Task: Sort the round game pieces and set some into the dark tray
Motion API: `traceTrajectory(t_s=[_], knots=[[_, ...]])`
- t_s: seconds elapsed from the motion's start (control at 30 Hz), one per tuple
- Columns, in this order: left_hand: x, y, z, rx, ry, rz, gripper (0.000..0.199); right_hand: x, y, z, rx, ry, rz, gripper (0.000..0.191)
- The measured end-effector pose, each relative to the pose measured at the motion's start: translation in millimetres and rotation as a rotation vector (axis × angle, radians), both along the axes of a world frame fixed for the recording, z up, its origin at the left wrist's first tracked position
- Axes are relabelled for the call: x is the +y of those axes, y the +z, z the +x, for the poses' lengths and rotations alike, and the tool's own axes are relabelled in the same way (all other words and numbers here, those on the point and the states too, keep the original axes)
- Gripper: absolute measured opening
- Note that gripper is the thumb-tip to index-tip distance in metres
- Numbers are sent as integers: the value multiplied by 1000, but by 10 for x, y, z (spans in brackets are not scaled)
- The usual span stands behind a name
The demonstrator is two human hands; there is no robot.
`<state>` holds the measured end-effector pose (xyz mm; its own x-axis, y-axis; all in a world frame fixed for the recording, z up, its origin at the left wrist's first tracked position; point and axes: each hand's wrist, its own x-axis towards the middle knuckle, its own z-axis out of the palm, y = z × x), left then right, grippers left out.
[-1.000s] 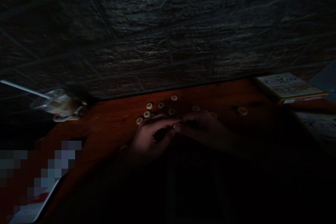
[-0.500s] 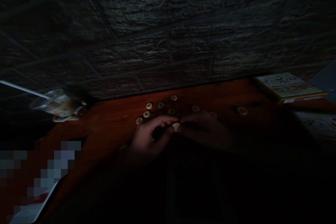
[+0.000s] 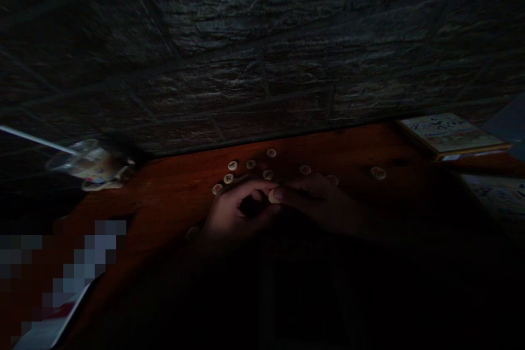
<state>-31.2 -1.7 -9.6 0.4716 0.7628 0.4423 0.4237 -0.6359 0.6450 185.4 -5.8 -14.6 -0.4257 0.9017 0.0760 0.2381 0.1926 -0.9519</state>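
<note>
Between my two hands is a pale round Chinese chess piece (image 3: 272,196). The fingertips of my left hand (image 3: 232,208) curl against it from the left. My right hand (image 3: 320,199) pinches it, with the thumb across its near side. More chess pieces lie around them: a black-marked piece (image 3: 268,175) just beyond my fingers, a red-marked piece (image 3: 305,170) past my right hand, and others left of my left hand, such as a black-marked piece (image 3: 228,179). A faint piece (image 3: 192,233) sits by my left wrist. Deep shadow hides my forearms.
The wooden table (image 3: 164,191) meets a dark stone wall (image 3: 246,54). A plastic cup with a straw (image 3: 92,161) stands at the left. Another chess piece (image 3: 378,173) and a flat printed box (image 3: 449,132) lie to the right. The lower-left corner is pixelated.
The held piece has shifted slightly left and up. My right thumb has moved left over the piece, and my left thumb has slid lower. The pieces on the table have not moved.
</note>
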Motion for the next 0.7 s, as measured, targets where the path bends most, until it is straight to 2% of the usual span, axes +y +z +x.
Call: traceTrajectory(t_s=[0.2,0.33,0.5,0.7], knots=[[2,11,-10,-6,-13,76,29,-35,49,-8,92,-82,-66,34],[28,-6,-13,-16,-18,111,29,-24,66,-1,132,-46,-7,31],[60,-28,-12,-67,-33,145,23,11,83,34,60,30,13,26],[83,-5,-3,-125,-84,174,20,36,-3,10,166,33,28,25]])
